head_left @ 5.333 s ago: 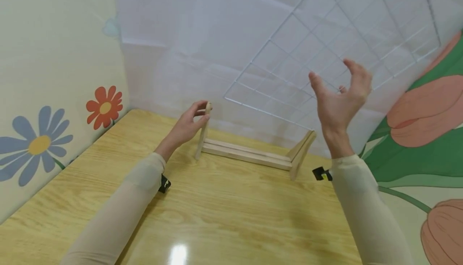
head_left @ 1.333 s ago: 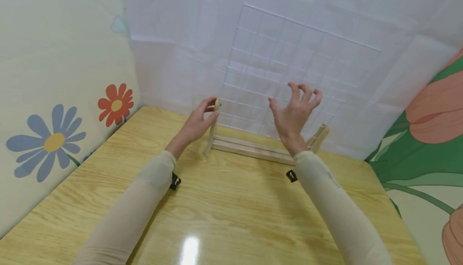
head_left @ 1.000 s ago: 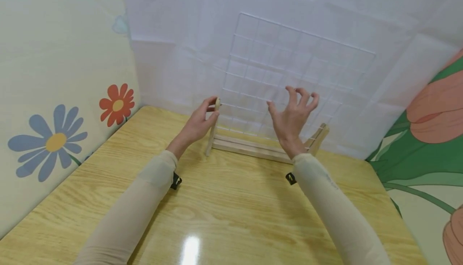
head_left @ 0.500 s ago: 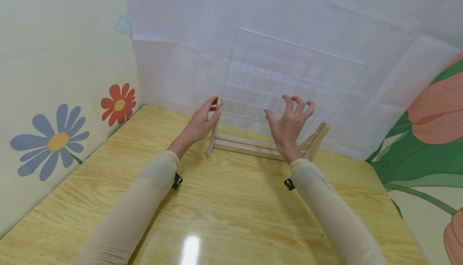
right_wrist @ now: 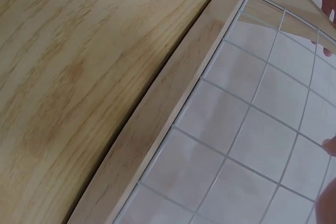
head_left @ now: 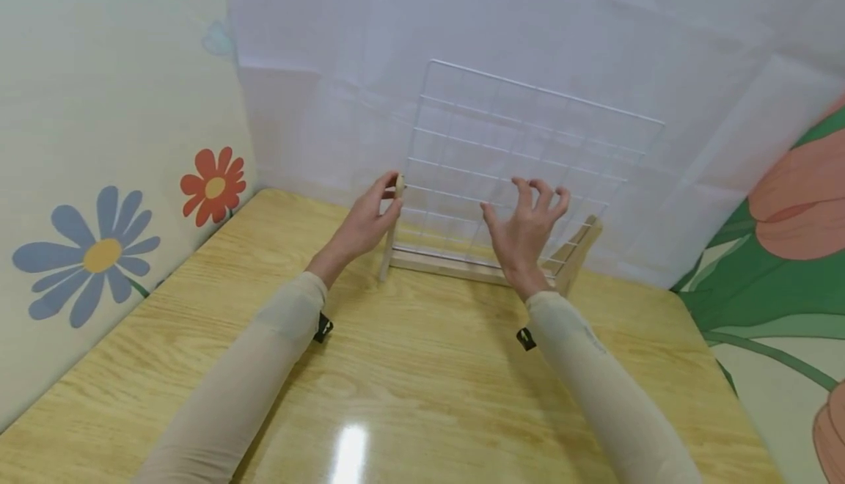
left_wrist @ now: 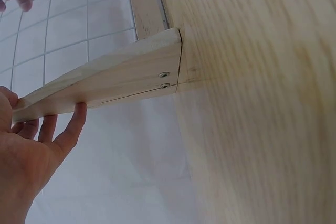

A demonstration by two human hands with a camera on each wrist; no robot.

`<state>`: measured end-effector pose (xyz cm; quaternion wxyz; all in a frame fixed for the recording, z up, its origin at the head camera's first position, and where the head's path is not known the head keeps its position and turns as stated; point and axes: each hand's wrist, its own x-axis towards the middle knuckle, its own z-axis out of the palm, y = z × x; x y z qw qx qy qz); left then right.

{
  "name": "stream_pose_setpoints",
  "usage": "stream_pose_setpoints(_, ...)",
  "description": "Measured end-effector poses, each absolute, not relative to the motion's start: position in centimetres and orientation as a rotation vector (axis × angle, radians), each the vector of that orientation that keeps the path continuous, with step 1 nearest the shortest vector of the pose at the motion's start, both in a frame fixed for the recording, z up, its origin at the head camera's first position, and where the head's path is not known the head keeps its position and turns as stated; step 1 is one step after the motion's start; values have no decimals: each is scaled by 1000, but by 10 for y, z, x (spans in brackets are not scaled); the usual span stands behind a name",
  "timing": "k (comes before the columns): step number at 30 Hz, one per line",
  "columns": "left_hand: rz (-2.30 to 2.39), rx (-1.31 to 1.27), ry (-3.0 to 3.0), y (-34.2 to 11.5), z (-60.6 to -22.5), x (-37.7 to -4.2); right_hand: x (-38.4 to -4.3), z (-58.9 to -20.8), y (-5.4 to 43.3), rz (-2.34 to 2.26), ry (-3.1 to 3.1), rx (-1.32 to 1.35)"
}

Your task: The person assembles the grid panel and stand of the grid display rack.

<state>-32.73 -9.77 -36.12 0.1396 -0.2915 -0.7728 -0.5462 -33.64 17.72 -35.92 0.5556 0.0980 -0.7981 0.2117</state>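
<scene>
My left hand [head_left: 366,224] grips the top of the left upright of a pale wooden stand [head_left: 455,268]; the left wrist view shows the thumb and fingers around this side board [left_wrist: 121,74]. A white wire grid panel [head_left: 475,143] stands in the stand, leaning back a little. Its lower edge lies along the bottom rail [right_wrist: 157,103] in the right wrist view. My right hand [head_left: 524,238] holds the grid near its middle, with thumb and curled fingers spread across the wires. One fingertip [right_wrist: 329,146] meets a wire. The right hand hides part of the rail's right end.
The stand is on a wood-grain table [head_left: 422,367], near its back edge. Behind it hangs a white sheet [head_left: 317,125]. Flower-printed cloths stand at the left [head_left: 105,176] and the right [head_left: 805,213].
The grid, first tilted high at the right, has come left and upright, then sunk down into the stand with my right hand. My left hand has stayed on the upright.
</scene>
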Motion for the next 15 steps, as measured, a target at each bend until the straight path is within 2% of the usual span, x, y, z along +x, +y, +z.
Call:
stream_pose_setpoints(4, -1583, -852, -2236, -96, -350, -312, -335, -362, 179, 494, -1881, 249)
stream_pose_setpoints(11, -1575, -801, -2266, -111, -379, -344, -340, -372, 176, 418, -1928, 341)
stream_pose_setpoints(15, -1470, -750, -2321, -120, -381, -343, -340, -378, 177, 346, -1982, 436)
